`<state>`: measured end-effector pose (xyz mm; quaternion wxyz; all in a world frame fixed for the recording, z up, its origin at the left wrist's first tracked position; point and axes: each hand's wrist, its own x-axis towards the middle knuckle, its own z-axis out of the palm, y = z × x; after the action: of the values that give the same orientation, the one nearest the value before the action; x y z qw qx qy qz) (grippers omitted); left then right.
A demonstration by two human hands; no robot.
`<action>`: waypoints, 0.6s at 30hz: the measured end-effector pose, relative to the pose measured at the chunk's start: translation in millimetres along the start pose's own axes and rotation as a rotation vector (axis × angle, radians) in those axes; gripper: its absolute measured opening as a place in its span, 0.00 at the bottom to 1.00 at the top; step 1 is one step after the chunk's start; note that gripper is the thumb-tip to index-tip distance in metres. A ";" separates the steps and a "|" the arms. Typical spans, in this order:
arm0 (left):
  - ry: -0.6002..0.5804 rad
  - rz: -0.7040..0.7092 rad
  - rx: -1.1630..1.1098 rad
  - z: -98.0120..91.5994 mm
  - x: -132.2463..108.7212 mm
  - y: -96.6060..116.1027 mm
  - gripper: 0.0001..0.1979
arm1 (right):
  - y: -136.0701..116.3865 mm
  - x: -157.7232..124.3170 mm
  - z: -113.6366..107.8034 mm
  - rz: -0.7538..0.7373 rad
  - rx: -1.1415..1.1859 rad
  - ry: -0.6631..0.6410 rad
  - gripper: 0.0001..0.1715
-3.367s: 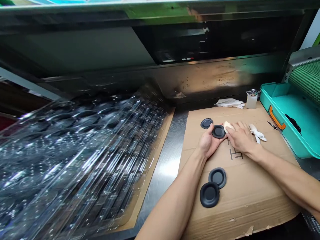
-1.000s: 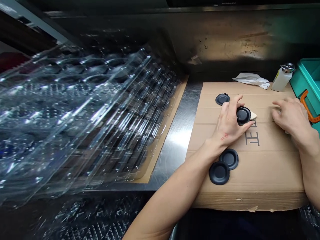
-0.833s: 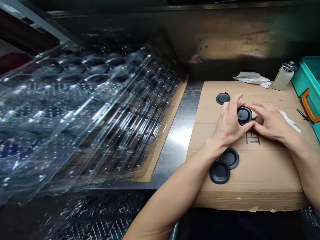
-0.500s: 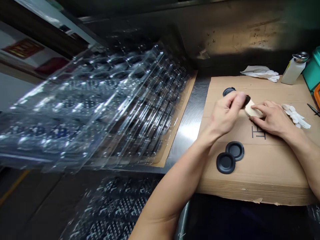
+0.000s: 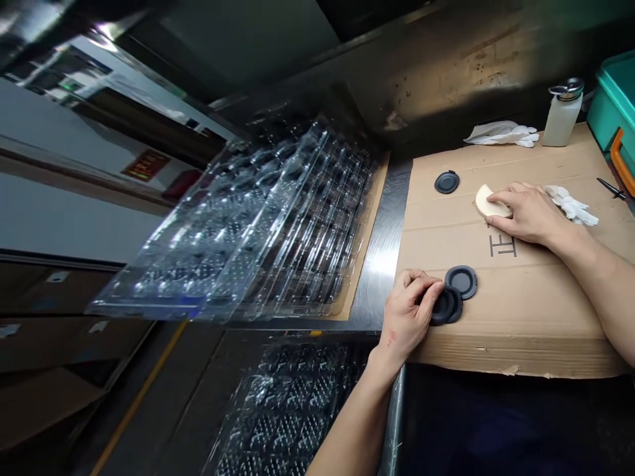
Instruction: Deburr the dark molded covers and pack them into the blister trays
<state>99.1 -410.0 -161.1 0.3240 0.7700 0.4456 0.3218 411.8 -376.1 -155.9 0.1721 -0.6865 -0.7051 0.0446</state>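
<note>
My left hand (image 5: 411, 307) pinches a black round part (image 5: 442, 307) by its left edge, above the near-left side of the cardboard (image 5: 536, 297). That part overlaps another black disc (image 5: 455, 305), and a third black disc (image 5: 461, 281) lies just behind them. My right hand (image 5: 526, 210) rests its fingers and thumb on a cream round pad (image 5: 489, 202) lying on the cardboard. Farther back, a single black disc (image 5: 447, 182) lies flat. A white glove (image 5: 573, 205) is beside my right wrist.
Stacked clear plastic trays (image 5: 268, 231) lean at the left, with more trays (image 5: 292, 403) below. At the back are another white glove (image 5: 501, 133) and a bottle (image 5: 562, 112). A green box (image 5: 618, 99) and black tweezers (image 5: 611, 188) are at the right.
My left hand has moved from beside the pad down to the near black discs, bringing a black part there. My right hand stays at the pad. The view has shifted.
</note>
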 end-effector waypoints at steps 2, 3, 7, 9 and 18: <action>-0.018 -0.017 0.031 -1.5 2.0 2.4 0.11 | 0.5 0.2 0.0 0.000 -0.005 -0.004 0.28; -0.052 -0.022 0.068 -4.1 0.8 4.4 0.16 | 0.5 0.1 -0.1 -0.002 -0.009 -0.005 0.28; -0.228 0.054 0.331 -15.4 -13.6 10.2 0.42 | -1.0 -0.1 -0.8 -0.016 -0.019 -0.009 0.26; -0.260 0.126 0.418 -17.2 -20.1 10.6 0.40 | -1.2 0.0 -0.8 -0.019 -0.019 -0.006 0.26; -0.256 0.388 0.430 -17.3 2.7 25.0 0.28 | 0.1 -0.3 1.6 -0.022 -0.032 -0.013 0.26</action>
<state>98.5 -413.8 -130.8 0.1395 0.9258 0.3038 0.1767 411.4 -376.1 -157.5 0.1567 -0.6810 -0.7144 0.0359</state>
